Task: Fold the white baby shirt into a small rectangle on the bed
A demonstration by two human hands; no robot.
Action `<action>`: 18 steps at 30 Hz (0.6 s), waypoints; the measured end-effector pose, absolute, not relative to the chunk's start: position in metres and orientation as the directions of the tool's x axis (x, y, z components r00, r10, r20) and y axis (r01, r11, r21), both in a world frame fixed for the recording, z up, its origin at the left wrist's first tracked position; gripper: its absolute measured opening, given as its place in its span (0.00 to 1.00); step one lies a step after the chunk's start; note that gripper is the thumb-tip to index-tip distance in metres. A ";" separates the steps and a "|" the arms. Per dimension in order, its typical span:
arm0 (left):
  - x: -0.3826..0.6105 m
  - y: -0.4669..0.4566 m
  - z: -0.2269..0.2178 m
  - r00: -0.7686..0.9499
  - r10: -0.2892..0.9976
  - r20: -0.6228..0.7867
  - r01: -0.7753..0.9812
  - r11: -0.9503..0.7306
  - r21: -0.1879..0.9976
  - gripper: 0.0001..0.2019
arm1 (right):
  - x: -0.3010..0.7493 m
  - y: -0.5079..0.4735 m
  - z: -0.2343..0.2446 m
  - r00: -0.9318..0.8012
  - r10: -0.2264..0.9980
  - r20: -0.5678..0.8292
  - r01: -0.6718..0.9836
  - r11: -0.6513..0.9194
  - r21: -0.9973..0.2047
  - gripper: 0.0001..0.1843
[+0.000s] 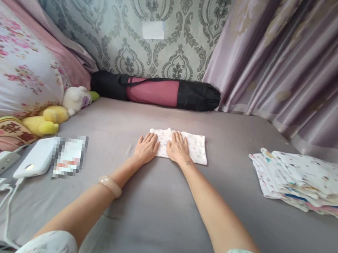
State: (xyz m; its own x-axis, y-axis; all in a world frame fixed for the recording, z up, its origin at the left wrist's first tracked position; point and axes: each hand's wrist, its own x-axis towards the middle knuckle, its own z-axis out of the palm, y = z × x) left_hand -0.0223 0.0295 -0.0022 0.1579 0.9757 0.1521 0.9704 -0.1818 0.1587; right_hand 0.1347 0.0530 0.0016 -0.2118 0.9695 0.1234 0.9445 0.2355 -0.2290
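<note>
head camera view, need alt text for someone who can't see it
A person's left hand and right hand press flat on a small folded printed cloth on a grey bedsheet. A stack of folded printed cloths lies to the right, plush toys and a white power bank to the left.

Soft, even daylight fills the room, brightest through the curtain at upper right. Shadows are faint. The frame bows at its edges, and a pixelated patch sits at lower left.

No legible text (red cushion characters unclear)
</note>
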 end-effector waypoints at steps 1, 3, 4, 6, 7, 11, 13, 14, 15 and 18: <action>-0.026 0.030 -0.004 0.161 0.976 0.144 0.966 -0.185 0.178 0.25 | 0.135 0.053 -0.001 -0.212 0.970 0.123 0.945 0.235 -0.226 0.33; -0.030 0.030 -0.007 0.173 0.974 0.146 0.953 -0.203 0.225 0.25 | 0.136 0.054 -0.003 -0.210 0.970 0.120 0.948 0.232 -0.219 0.33; -0.031 0.030 -0.008 0.176 0.972 0.155 0.945 -0.211 0.251 0.25 | 0.137 0.054 -0.003 -0.207 0.972 0.112 0.949 0.228 -0.217 0.33; -0.031 0.031 -0.010 0.162 0.969 0.186 0.927 -0.214 0.306 0.25 | 0.135 0.055 0.001 -0.198 0.975 0.098 0.952 0.215 -0.217 0.32; -0.032 0.031 -0.011 0.146 0.966 0.211 0.917 -0.212 0.337 0.25 | 0.132 0.055 0.004 -0.194 0.976 0.098 0.952 0.212 -0.219 0.32; -0.038 0.034 -0.017 0.028 0.948 0.316 0.869 -0.180 0.462 0.24 | 0.112 0.058 0.013 -0.227 0.967 0.111 0.934 0.249 -0.256 0.32; -0.042 0.036 -0.021 -0.029 0.941 0.338 0.853 -0.153 0.498 0.24 | 0.103 0.059 0.011 -0.246 0.964 0.099 0.925 0.265 -0.272 0.32; -0.043 0.038 -0.023 -0.052 0.939 0.341 0.849 -0.139 0.510 0.24 | 0.100 0.059 0.008 -0.250 0.963 0.099 0.924 0.268 -0.273 0.32; -0.045 0.039 -0.024 -0.072 0.937 0.342 0.844 -0.125 0.521 0.23 | 0.099 0.059 0.005 -0.250 0.963 0.104 0.925 0.269 -0.269 0.32; -0.046 0.042 -0.026 -0.120 0.930 0.346 0.830 -0.097 0.549 0.23 | 0.099 0.059 -0.003 -0.250 0.958 0.140 0.929 0.278 -0.246 0.32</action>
State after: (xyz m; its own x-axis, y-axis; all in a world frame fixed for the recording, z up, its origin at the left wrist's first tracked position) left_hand -0.0458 0.0421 -0.0264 -0.1204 0.9304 0.3461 0.8300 -0.0969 0.5493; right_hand 0.0991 0.0587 -0.0031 -0.2500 0.9580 0.1403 0.9285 0.2783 -0.2457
